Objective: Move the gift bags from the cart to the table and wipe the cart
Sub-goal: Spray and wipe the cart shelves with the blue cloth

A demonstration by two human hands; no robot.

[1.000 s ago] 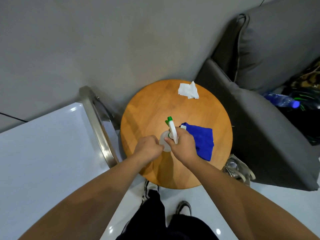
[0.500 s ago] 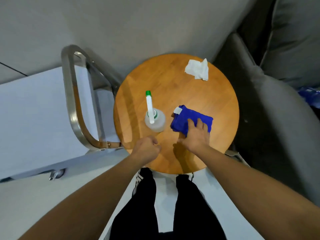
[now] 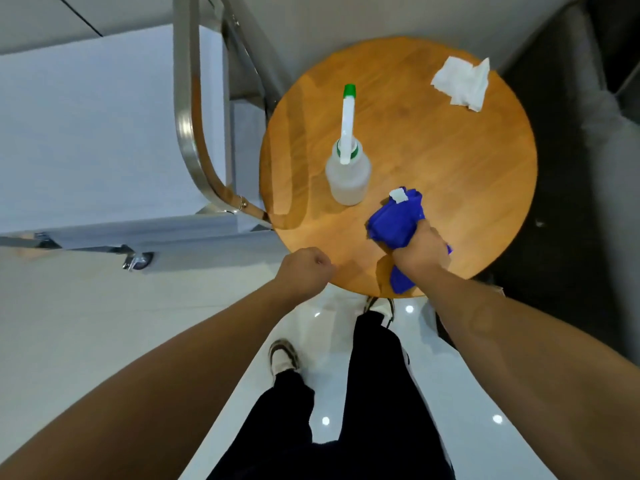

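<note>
The right hand [image 3: 420,249] is clenched around a bunched blue cloth [image 3: 396,220] at the near edge of a round wooden bench [image 3: 450,161]. Part of the cloth sticks out ahead of the knuckles, and a tail hangs below the wrist over the bench's edge. The left hand [image 3: 306,268] is curled into a loose fist and holds nothing; it hovers just off the near-left edge of the bench.

The step in hand looks like fetching the cloth to wipe the cart [image 3: 86,133], whose white top and steel handle [image 3: 188,126] sit just beyond the bench's left edge. To do it well, gather the hanging tail into the palm so it does not drag, lift the cloth clear, and swing it left, low over the cart top.

A spray bottle [image 3: 347,174] with a green-tipped nozzle stands upright near the bench's middle, close to the cloth and on the way towards the cart; a careless sweep could tip it. The handle rises between bench and cart top and must be cleared. A crumpled white tissue [image 3: 464,83] lies at the far-right edge, well apart. No gift bags are in view.
</note>
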